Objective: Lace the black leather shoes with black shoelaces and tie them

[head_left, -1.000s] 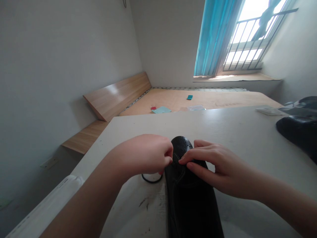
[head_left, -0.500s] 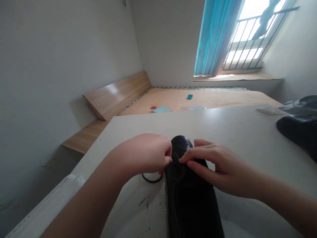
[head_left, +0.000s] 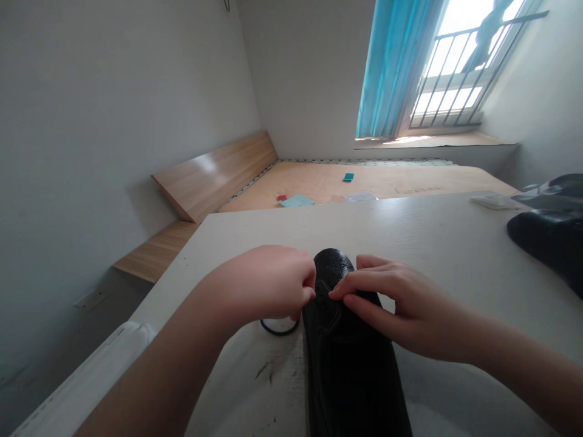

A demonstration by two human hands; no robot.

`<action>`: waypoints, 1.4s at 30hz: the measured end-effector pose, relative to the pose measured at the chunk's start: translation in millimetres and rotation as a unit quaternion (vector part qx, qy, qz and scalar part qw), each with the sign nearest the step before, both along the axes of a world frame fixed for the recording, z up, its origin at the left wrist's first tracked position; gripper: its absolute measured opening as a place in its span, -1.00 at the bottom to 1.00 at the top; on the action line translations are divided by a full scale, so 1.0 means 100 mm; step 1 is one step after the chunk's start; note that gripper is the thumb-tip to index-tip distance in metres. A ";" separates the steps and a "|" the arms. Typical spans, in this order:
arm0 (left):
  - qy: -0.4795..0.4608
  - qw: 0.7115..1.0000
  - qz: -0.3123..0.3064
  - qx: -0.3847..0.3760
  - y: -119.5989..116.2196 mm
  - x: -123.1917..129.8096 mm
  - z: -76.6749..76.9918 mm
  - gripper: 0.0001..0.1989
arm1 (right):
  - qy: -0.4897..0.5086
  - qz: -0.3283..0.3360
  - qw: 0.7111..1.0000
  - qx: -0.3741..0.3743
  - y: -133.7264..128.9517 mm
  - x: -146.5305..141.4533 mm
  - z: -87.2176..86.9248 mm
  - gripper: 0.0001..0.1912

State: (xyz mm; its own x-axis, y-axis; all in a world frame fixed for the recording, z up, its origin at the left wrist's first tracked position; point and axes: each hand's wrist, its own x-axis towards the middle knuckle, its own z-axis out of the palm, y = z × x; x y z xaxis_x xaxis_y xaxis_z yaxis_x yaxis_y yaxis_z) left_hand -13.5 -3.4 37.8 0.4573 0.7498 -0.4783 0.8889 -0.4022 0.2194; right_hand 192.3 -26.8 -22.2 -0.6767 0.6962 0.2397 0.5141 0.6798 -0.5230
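A black leather shoe (head_left: 355, 370) lies on the white table (head_left: 255, 233), its toe pointing away from me. My left hand (head_left: 273, 282) is curled closed at the shoe's left side near the front; what its fingers pinch is hidden. A thin black loop, like a lace (head_left: 279, 334), hangs below that hand over the table. My right hand (head_left: 392, 297) rests across the top of the shoe, its thumb and forefinger pressed together at the edge by the lace area. What lies between those fingertips is too small to tell.
Another black shoe (head_left: 551, 243) sits at the right edge, with a clear plastic packet (head_left: 494, 201) behind it. Beyond the table, a wooden bed board (head_left: 410, 179) holds a teal piece (head_left: 348, 177) and papers. White folded material (head_left: 104, 364) lies at lower left.
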 end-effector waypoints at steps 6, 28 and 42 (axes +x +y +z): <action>-0.006 1.000 0.002 0.024 0.01 -0.02 -0.01 -0.70 | -0.007 -0.002 1.000 0.006 0.02 -0.02 -0.01 -0.70; 0.013 0.995 0.007 0.103 0.03 0.08 -0.07 -0.70 | -0.006 -0.007 1.000 0.002 0.00 0.00 -0.01 -0.75; 0.060 0.992 0.015 0.113 0.04 0.11 -0.11 -0.68 | 0.034 -0.058 0.998 0.006 -0.02 -0.04 -0.04 -0.77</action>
